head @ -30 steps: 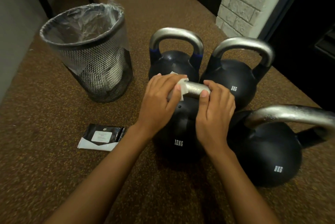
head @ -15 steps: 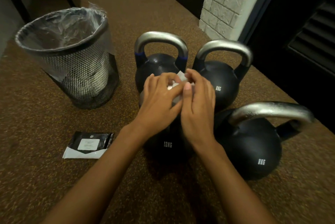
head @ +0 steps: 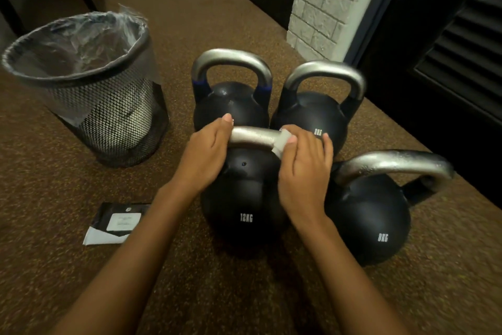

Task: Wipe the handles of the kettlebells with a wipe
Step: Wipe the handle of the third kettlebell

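Observation:
Several black kettlebells with silver handles stand together on the brown floor. The nearest, the 12KG kettlebell [head: 245, 204], has its handle [head: 255, 137] between my hands. My left hand [head: 207, 156] grips the handle's left end. My right hand [head: 304, 169] wraps a white wipe [head: 281, 143] round the handle's right end, thumb on top. An 8KG kettlebell [head: 372, 222] sits to the right, its handle looking wet. Two more kettlebells [head: 231, 101] [head: 315, 114] stand behind.
A black mesh bin [head: 108, 117] with a clear liner stands at the left. A dark wipe packet [head: 119, 223] lies on the floor near my left forearm. A white brick pillar [head: 323, 8] and dark louvred doors [head: 459, 44] rise behind and to the right.
My hands have parted: the wipe passed from my left hand to my right and slid to the handle's right end, while my left hand moved to the left end.

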Motion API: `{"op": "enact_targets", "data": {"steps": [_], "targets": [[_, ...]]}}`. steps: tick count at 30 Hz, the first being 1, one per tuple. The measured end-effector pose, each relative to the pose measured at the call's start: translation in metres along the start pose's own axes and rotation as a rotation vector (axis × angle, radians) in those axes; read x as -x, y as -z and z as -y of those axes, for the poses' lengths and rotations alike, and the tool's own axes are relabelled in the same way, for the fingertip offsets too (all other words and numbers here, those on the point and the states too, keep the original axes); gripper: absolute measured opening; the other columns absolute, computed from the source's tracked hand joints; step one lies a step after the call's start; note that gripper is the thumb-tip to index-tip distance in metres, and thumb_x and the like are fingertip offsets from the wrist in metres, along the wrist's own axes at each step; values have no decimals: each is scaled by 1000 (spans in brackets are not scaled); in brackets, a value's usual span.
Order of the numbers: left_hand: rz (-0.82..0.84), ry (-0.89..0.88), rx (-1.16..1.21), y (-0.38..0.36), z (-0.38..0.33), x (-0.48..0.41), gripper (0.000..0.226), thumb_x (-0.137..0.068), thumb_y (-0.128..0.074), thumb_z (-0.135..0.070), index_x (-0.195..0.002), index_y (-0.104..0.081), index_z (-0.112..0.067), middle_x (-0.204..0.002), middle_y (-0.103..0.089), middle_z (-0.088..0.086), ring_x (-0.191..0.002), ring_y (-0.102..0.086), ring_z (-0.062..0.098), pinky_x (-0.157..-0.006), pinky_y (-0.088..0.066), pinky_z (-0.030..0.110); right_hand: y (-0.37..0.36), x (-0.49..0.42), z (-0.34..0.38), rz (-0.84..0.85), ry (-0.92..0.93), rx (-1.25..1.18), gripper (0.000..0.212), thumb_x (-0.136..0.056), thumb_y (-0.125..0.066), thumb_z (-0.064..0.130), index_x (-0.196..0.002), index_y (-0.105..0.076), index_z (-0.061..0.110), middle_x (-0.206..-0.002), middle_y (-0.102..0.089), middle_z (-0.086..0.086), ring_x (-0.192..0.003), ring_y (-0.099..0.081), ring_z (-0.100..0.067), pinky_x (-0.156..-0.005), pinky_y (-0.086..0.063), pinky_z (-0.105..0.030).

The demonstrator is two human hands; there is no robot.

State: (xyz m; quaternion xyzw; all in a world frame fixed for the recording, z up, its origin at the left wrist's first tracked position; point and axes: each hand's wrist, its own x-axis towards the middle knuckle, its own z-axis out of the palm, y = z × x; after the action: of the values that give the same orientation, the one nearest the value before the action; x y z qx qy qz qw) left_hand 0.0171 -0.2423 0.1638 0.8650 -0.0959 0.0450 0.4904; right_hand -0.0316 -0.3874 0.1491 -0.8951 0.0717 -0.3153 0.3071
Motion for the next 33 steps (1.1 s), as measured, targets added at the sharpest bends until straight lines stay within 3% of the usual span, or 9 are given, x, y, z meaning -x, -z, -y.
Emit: {"op": "enact_targets", "data": {"steps": [4, 7, 12, 17, 21, 24, 27, 30, 33], "targets": [[-87, 15, -44, -6, -3, -2, 42, -100, -31, -33, -66, -49, -16, -64, -50, -6, -59, -44, 4, -57, -34, 26, -10, -2, 25, 17, 21, 128, 39, -92, -26, 24, -110, -59, 14, -104, -63, 0, -105, -57, -17, -116, -14, -42], [-106, 27, -72, -8, -2, -4, 42, -100, -30, -30, -69, -53, -13, -65, -54, -3, -61, -49, 10, -59, -34, 33, -20, -4, 42, 77, 128, 215, 36, -90, -28, 23, -105, -60, 13, -94, -61, -2, -96, -56, -20, -115, -15, -44], [-130, 47, -117, -8, -1, -5, 42, -99, -29, -32, -75, -56, -10, -72, -57, 4, -71, -53, 21, -64, -32, 31, -12, -17, 30, 133, 140, 379, 43, -93, -18, 28, -88, -59, 16, -82, -61, 0, -84, -55, -20, -115, -15, -43], [-151, 36, -159, -10, -1, -5, 44, -100, -27, -31, -81, -58, -7, -82, -63, 14, -82, -57, 31, -69, -37, 35, -4, -27, 13, 148, -6, 302, 52, -96, -15, 34, -82, -61, 15, -81, -66, -2, -85, -60, -22, -113, -18, -42], [-143, 36, -142, -10, -1, -6, 43, -99, -28, -30, -79, -59, -9, -83, -65, 14, -80, -57, 31, -68, -38, 37, -17, -16, 36, 121, 107, 370, 44, -97, -23, 31, -87, -61, 13, -82, -63, -6, -84, -57, -25, -112, -20, -46], [-121, 23, -92, -9, -1, -3, 41, -99, -29, -28, -66, -51, -18, -67, -57, 1, -66, -53, 19, -58, -34, 32, -24, -2, 40, 73, 216, 319, 35, -98, -27, 30, -103, -59, 16, -92, -60, -1, -94, -55, -20, -115, -12, -47], [-133, 27, -104, -9, -1, -3, 42, -100, -28, -30, -81, -60, -10, -78, -63, 8, -74, -57, 23, -66, -39, 34, -20, 7, 17, 36, 253, 284, 34, -98, -31, 32, -120, -54, 20, -114, -57, 4, -116, -50, -16, -115, -2, -50], [-146, 33, -112, -9, -2, -3, 44, -100, -28, -31, -86, -61, -6, -82, -64, 11, -78, -57, 24, -72, -42, 37, -16, 16, -5, -30, 151, 183, 39, -98, -29, 33, -131, -46, 21, -131, -50, 6, -132, -36, -12, -114, 4, -49], [-131, 40, -126, -9, -5, -3, 45, -100, -26, -31, -87, -61, -6, -81, -63, 10, -79, -58, 25, -75, -43, 39, -20, 20, -7, -80, 63, 105, 41, -98, -27, 31, -133, -43, 19, -136, -46, 3, -137, -29, -13, -115, 6, -48]]}}
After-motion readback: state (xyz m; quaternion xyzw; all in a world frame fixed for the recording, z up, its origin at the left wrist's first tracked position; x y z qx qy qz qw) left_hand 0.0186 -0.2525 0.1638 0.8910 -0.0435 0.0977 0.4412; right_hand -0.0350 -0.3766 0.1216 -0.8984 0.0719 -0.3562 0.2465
